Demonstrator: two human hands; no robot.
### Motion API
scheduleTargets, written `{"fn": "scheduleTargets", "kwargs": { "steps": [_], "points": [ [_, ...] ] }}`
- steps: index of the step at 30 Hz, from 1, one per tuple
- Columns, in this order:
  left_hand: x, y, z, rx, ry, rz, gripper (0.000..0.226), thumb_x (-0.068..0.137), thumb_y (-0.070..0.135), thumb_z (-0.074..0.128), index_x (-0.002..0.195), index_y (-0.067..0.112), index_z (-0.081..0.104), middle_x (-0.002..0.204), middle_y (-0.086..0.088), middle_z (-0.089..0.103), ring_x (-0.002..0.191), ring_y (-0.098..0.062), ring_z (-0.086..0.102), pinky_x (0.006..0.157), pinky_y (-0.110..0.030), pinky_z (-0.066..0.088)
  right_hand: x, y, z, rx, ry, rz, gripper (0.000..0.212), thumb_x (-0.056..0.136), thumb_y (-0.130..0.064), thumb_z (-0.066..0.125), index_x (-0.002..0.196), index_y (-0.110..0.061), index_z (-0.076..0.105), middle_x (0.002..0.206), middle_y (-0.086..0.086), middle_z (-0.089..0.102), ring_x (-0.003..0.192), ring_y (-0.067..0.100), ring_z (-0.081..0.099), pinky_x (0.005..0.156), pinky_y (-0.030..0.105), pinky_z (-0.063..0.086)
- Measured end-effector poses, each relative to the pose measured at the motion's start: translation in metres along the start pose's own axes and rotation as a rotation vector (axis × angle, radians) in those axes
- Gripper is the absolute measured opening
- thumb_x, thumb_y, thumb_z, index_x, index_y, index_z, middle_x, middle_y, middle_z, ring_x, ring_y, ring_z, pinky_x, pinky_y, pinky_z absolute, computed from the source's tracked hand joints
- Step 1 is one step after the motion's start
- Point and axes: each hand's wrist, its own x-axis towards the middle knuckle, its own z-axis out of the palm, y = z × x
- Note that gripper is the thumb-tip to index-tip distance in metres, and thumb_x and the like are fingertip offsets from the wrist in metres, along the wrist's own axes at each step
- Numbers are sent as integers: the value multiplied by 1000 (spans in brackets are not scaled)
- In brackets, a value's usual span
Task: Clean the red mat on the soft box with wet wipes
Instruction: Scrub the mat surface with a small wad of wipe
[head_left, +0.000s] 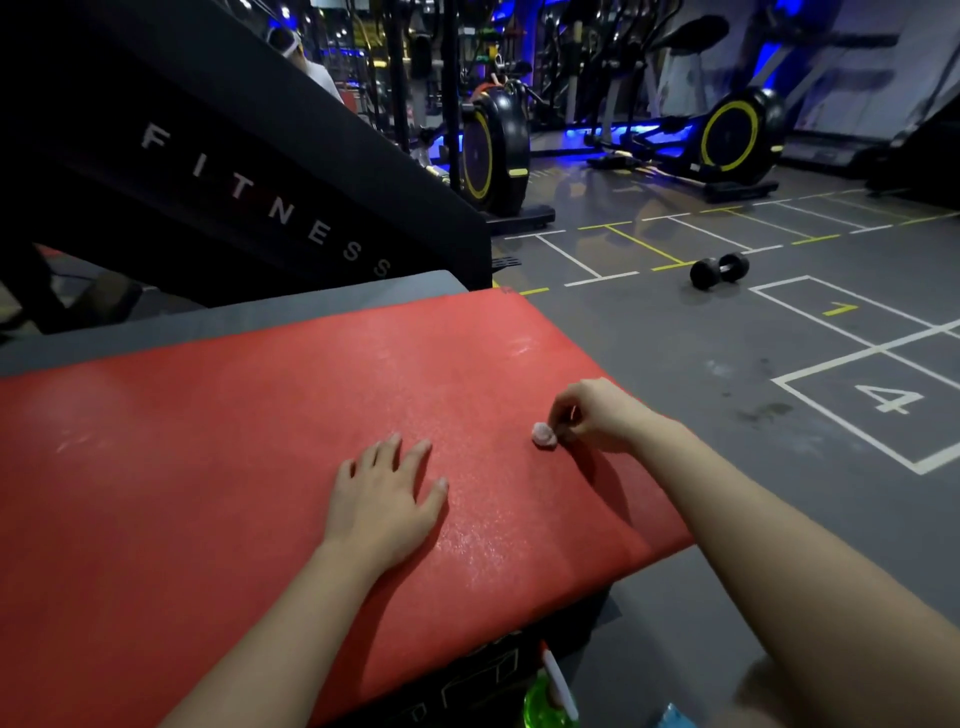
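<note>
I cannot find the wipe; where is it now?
In the head view the balled wipe sits on the red mat, right of centre, pinched by the right hand, to the right of the flat left hand.

Two hands (382, 488) (597, 415) — one mat (208, 441), one wipe (544, 435)

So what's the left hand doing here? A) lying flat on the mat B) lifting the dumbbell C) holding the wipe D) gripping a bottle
A: the left hand lies flat on the mat with fingers spread, while the right hand pinches the wipe.
</note>
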Motion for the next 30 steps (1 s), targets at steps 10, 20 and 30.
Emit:
{"fn": "scheduleTargets", "kwargs": {
  "steps": [10, 20, 30],
  "points": [
    [96, -14, -21, -12, 92, 71, 35, 103, 50, 36, 117, 25, 56, 115, -5, 57, 116, -27, 52, 94, -43, 42, 43, 5, 23, 65, 170, -96, 11, 77, -9, 67, 83, -17, 73, 80, -2, 62, 75, 18, 59, 65, 27, 40],
    [172, -39, 17, -143, 88, 15, 62, 100, 61, 27, 157, 36, 35, 167, 0, 26, 155, -18, 19, 126, -42, 14, 69, 26, 22, 148, 181, -161, 21, 70, -1, 71, 80, -19, 76, 77, -7, 62, 68, 5, 54, 62, 10, 35],
    [179, -46, 22, -83, -1, 58, 74, 90, 70, 2, 160, 47, 9, 171, 11, 0, 156, -7, -8, 127, -43, -5, 181, 37, 16, 34, 101, -130, 14, 77, -11, 70, 85, -22, 74, 82, -6, 64, 82, 18, 62, 66, 24, 37]
  ]
}}
